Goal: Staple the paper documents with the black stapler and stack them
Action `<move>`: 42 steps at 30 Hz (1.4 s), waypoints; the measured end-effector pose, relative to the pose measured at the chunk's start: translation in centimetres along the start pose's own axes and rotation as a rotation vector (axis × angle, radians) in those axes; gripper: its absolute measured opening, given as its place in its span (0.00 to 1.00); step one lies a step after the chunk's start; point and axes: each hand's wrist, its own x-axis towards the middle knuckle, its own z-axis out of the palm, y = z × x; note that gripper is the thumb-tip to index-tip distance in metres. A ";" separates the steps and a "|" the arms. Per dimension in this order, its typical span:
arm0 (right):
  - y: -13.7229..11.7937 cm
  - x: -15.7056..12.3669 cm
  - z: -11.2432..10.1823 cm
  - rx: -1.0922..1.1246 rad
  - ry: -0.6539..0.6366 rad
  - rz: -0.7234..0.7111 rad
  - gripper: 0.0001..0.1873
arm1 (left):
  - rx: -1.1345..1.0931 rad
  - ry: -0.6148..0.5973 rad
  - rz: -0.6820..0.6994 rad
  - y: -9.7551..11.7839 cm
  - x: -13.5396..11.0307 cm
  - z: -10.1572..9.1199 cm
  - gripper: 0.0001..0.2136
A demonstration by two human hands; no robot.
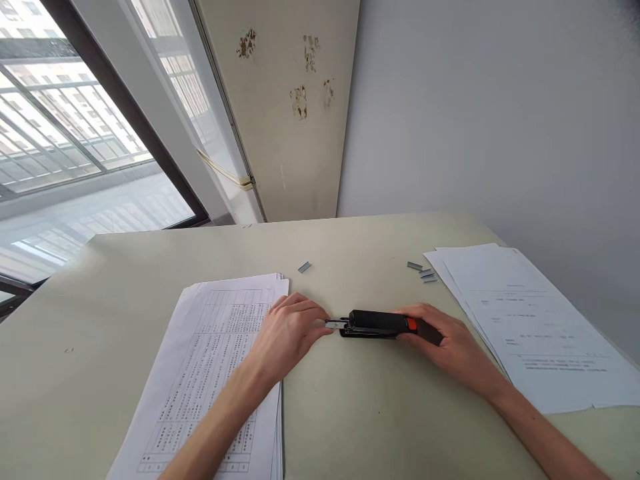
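Note:
A black stapler [377, 322] with a red patch near its back end lies sideways across the middle of the table. My right hand [440, 340] grips its back end, thumb on the near side and fingers on the far side. From the front end a metal staple tray [336, 324] sticks out to the left. The fingertips of my left hand [295, 325] pinch the end of that tray. Part of my left hand and forearm covers a printed paper stack [200, 360]. Whether staples sit inside the tray is too small to tell.
One strip of staples [305, 267] lies beyond my left hand. Several more staple strips [423, 272] lie by the right-hand papers [530, 320]. The table [370, 427] meets a grey wall [490, 120] at the back right, with a window [75, 120] on the left.

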 end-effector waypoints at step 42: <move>-2.2 -0.4 -2.7 -0.064 0.109 0.013 0.20 | -0.486 -0.132 -0.389 -0.8 5.5 -4.0 0.16</move>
